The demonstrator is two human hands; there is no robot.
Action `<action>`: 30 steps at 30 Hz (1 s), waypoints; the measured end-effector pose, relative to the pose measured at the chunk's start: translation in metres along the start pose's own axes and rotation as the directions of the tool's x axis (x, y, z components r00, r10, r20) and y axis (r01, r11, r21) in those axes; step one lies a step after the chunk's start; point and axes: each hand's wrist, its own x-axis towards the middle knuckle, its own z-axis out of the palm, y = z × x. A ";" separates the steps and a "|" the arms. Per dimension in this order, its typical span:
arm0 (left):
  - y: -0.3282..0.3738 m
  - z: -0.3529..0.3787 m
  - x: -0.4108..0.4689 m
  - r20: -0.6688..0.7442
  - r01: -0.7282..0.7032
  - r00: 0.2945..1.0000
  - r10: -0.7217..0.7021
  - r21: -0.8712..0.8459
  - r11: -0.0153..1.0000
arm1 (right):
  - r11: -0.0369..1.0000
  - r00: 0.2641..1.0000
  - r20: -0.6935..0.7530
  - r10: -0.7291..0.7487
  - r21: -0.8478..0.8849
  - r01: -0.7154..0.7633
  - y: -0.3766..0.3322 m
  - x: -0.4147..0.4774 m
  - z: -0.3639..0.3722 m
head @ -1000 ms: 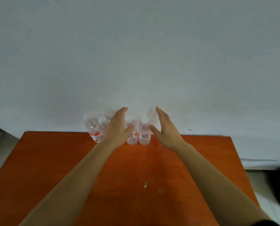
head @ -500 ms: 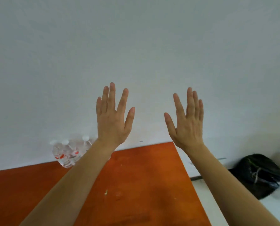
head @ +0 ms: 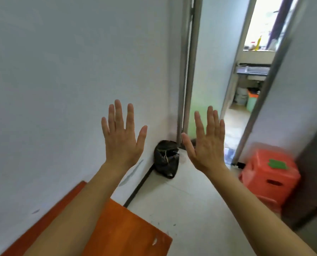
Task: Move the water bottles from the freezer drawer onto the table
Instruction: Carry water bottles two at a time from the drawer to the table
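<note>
The left hand is raised with its back to the camera, fingers straight and spread apart, holding nothing. The right hand is raised beside it at about the same height, fingers straight and closer together, thumb out, also holding nothing. The two hands do not touch.

The left forearm crosses above the orange table, of which only one corner shows at the lower left, against the pale wall. The right forearm is past the table's edge, over the light floor. The water bottles cannot be seen from this angle.

A black bag sits on the floor where the wall meets an open doorway. A red plastic stool with a green patch on top stands to the right.
</note>
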 end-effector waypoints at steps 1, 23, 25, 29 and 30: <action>0.028 0.012 0.001 0.013 -0.046 0.999 0.047 -0.063 0.997 | 0.997 0.999 -0.012 0.040 -0.062 -0.040 0.024 -0.014 -0.019; 0.604 0.028 -0.171 0.032 -0.534 0.749 0.662 -0.561 0.632 | 0.599 0.779 -0.297 0.553 -0.508 -0.619 0.390 -0.299 -0.406; 0.631 0.029 -0.184 0.028 -0.550 0.737 0.675 -0.557 0.623 | 0.591 0.761 -0.290 0.580 -0.494 -0.638 0.413 -0.308 -0.423; 0.681 0.043 -0.190 0.026 -0.572 0.722 0.691 -0.539 0.618 | 0.579 0.741 -0.263 0.618 -0.485 -0.655 0.458 -0.323 -0.444; 0.695 0.049 -0.189 0.040 -0.570 0.720 0.693 -0.536 0.623 | 0.576 0.736 -0.253 0.628 -0.485 -0.658 0.472 -0.325 -0.447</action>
